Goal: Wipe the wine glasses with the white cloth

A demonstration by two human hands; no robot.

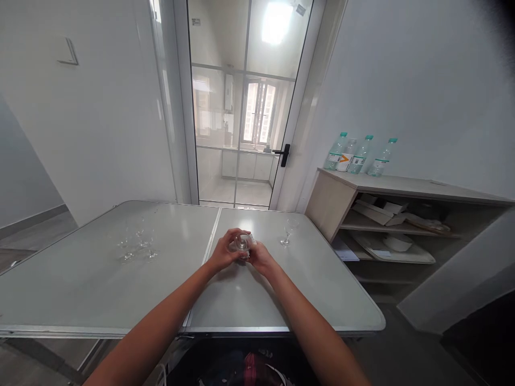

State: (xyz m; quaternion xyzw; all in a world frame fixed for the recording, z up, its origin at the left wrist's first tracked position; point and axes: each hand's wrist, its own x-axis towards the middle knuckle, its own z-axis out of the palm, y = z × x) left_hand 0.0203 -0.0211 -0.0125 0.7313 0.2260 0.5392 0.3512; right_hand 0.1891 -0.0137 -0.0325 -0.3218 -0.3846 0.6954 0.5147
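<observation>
Both my hands meet over the middle of the grey folding table (100,289). My left hand (224,251) is wrapped round a small clear glass (242,244), its fingers curled over the top. My right hand (259,256) is closed against the same glass from the right, with something pale and crumpled showing between the fingers; I cannot make out what it is. A clear stemmed glass (288,231) stands alone on the table to the right of my hands. A group of clear stemmed glasses (139,244) stands on the left half of the table.
A wooden shelf unit (333,201) stands right of the table with several water bottles (358,155) on top and flat items on its shelves. A glass door (245,107) with a black handle (284,154) lies behind the table. White walls close both sides.
</observation>
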